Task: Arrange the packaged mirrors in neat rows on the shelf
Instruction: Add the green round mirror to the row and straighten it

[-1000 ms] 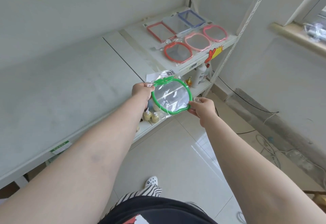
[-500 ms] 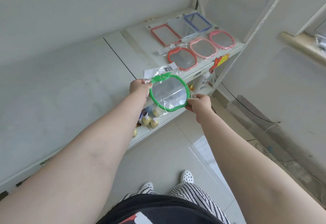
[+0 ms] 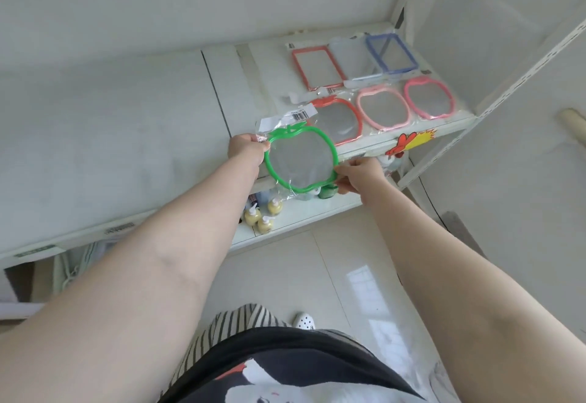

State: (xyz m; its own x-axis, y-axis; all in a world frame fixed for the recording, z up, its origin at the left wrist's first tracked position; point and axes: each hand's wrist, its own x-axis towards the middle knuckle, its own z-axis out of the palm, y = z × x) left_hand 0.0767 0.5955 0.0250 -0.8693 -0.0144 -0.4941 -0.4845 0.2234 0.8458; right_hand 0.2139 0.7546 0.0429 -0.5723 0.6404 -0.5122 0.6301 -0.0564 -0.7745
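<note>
The green apple-shaped mirror in its clear plastic sleeve (image 3: 301,157) sits at the centre of the frame, held in the air between my two hands, just in front of the white shelf's front edge (image 3: 358,146). My left hand (image 3: 247,150) pinches the frame's upper left rim, fingers pressed together on the plastic near the leaf. My right hand (image 3: 358,174) pinches the lower right rim, thumb and fingertips closed on the green frame and its wrap.

I judge it light and stiff at the rim, but the face is glass, so fragile, and the loose sleeve looks slippery. I would keep my grip on the rigid frame at opposite sides, as now, and not on the film or the barcode flap (image 3: 287,120) sticking up at the top left.

Outward from the hands, toward the upper right of the frame, the shelf carries a front row: a red apple-shaped mirror (image 3: 339,120) just beyond the green one, then two pink apple-shaped mirrors (image 3: 382,107) (image 3: 428,96). Behind them lie a red rectangular mirror (image 3: 317,66), a pale, clear-looking package (image 3: 350,55) and a blue rectangular mirror (image 3: 391,52).

To my eye the open spot is left of the red apple mirror, extending that front row. On the lower shelf, below my hands, stand small yellow pump bottles (image 3: 263,215).
</note>
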